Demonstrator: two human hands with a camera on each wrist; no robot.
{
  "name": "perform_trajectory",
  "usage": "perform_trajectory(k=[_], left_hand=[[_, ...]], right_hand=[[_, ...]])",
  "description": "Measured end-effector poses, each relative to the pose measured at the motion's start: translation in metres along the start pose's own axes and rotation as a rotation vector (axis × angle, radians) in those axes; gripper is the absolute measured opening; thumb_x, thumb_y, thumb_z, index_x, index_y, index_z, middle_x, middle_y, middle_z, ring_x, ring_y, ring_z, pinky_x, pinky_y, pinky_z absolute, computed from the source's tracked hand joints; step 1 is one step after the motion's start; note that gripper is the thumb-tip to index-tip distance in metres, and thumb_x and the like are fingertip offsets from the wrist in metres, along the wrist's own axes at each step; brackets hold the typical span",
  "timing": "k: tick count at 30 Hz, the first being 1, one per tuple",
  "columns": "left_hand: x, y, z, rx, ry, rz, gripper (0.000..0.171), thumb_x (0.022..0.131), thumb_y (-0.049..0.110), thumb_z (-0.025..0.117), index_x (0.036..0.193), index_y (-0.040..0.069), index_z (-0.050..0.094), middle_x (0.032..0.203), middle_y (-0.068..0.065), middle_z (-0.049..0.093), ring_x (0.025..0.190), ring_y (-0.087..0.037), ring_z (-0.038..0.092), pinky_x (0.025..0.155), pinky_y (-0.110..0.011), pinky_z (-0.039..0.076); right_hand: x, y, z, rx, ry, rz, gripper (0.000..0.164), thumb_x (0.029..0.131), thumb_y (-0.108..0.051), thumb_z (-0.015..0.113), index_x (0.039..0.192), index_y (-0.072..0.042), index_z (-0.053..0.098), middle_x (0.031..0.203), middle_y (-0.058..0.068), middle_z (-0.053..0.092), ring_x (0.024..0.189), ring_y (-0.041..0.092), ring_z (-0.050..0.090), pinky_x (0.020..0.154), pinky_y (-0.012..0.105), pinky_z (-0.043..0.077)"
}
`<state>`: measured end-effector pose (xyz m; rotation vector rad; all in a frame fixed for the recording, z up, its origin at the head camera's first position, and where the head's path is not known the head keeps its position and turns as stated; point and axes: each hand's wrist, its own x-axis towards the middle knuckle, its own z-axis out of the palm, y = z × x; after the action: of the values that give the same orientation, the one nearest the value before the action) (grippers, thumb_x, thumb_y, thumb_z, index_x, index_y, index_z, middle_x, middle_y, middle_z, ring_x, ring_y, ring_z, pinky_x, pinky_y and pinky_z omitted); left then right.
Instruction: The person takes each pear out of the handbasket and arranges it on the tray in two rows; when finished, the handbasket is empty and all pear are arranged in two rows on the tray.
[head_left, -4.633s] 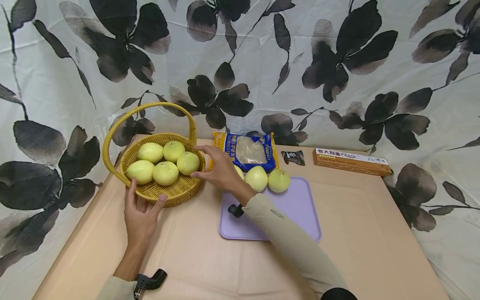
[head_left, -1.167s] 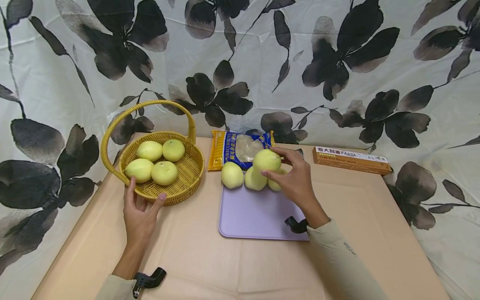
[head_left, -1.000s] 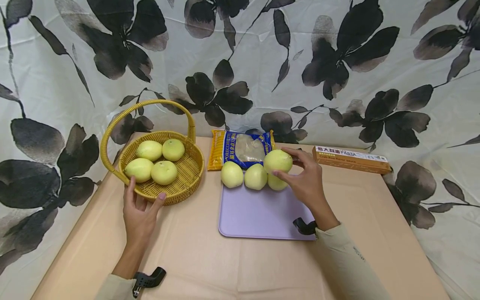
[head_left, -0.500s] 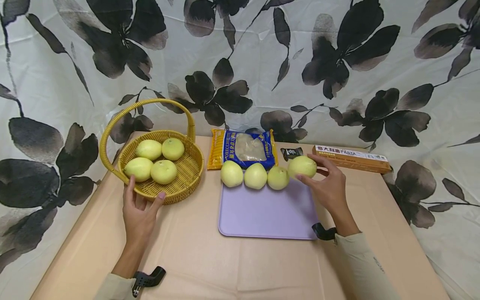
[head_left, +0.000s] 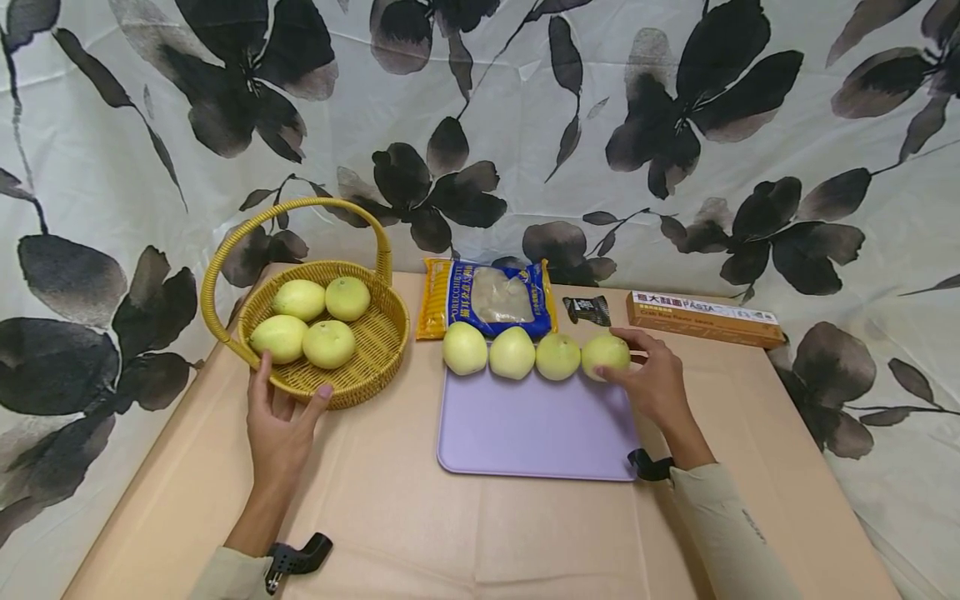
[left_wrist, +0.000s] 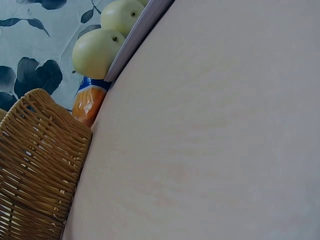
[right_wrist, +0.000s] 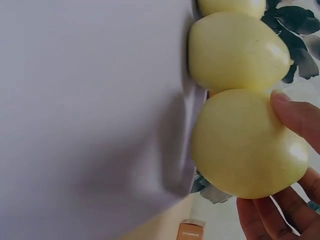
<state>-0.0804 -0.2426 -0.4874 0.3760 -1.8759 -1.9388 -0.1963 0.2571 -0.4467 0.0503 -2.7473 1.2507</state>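
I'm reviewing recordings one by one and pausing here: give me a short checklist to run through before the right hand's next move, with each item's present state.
1. Right hand has a hold on the end fruit: ok, thumb and fingers are on opposite sides.
2. Right hand free to leave: not ok, it holds that fruit.
3. End fruit fully supported by the tray: cannot tell, it sits by the far right corner and its underside is hidden.
4. Basket upright: ok, with four fruits inside.
5. Left hand at the basket: ok, touching its near side.
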Motion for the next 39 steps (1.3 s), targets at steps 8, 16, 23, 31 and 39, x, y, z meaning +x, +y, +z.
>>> perform_trajectory(k=[8, 16, 23, 31, 39], left_hand=[[0.0, 0.0, 0.0, 0.013, 0.004, -0.003, 0.102, 0.093, 0.002, 0.081, 0.169, 0.035, 0.021, 0.178, 0.003, 0.015, 0.163, -0.036, 0.026, 0.116, -0.016, 0.046], [0.0, 0.0, 0.0, 0.004, 0.002, 0.002, 0.102, 0.093, 0.001, 0.08, 0.169, 0.034, 0.022, 0.177, 0.003, 0.015, 0.163, -0.036, 0.026, 0.117, -0.017, 0.046], [0.0, 0.002, 0.0, 0.023, 0.003, -0.004, 0.102, 0.093, 0.002, 0.081, 0.169, 0.035, 0.022, 0.177, 0.004, 0.015, 0.163, -0.036, 0.026, 0.118, -0.018, 0.045], [0.001, 0.002, 0.0, 0.017, 0.0, 0.005, 0.102, 0.093, 0.001, 0.081, 0.169, 0.033, 0.021, 0.178, 0.003, 0.014, 0.164, -0.037, 0.024, 0.118, -0.018, 0.045], [0.0, 0.001, -0.001, 0.043, 0.01, 0.0, 0.102, 0.093, 0.003, 0.081, 0.169, 0.033, 0.022, 0.177, 0.003, 0.017, 0.163, -0.038, 0.026, 0.124, -0.023, 0.041]], right_hand=[[0.005, 0.004, 0.007, -0.017, -0.052, 0.019, 0.072, 0.084, -0.012, 0.092, 0.149, -0.013, 0.06, 0.152, 0.02, 0.057, 0.134, 0.041, 0.058, 0.115, 0.059, 0.053], [0.01, 0.003, 0.007, -0.066, -0.069, -0.008, 0.073, 0.085, -0.009, 0.09, 0.151, -0.014, 0.059, 0.148, 0.023, 0.057, 0.137, 0.044, 0.054, 0.117, 0.063, 0.049], [0.009, -0.001, 0.004, -0.101, -0.065, -0.023, 0.075, 0.084, -0.012, 0.091, 0.151, -0.018, 0.059, 0.152, 0.023, 0.055, 0.139, 0.048, 0.051, 0.116, 0.067, 0.047], [0.007, -0.032, 0.005, -0.043, 0.021, -0.152, 0.072, 0.081, -0.016, 0.095, 0.146, -0.023, 0.065, 0.151, 0.016, 0.06, 0.14, 0.048, 0.051, 0.115, 0.072, 0.043], [0.005, -0.081, 0.024, 0.084, 0.067, -0.362, 0.073, 0.077, -0.019, 0.098, 0.143, -0.022, 0.068, 0.145, 0.006, 0.067, 0.139, 0.032, 0.053, 0.12, 0.063, 0.041]])
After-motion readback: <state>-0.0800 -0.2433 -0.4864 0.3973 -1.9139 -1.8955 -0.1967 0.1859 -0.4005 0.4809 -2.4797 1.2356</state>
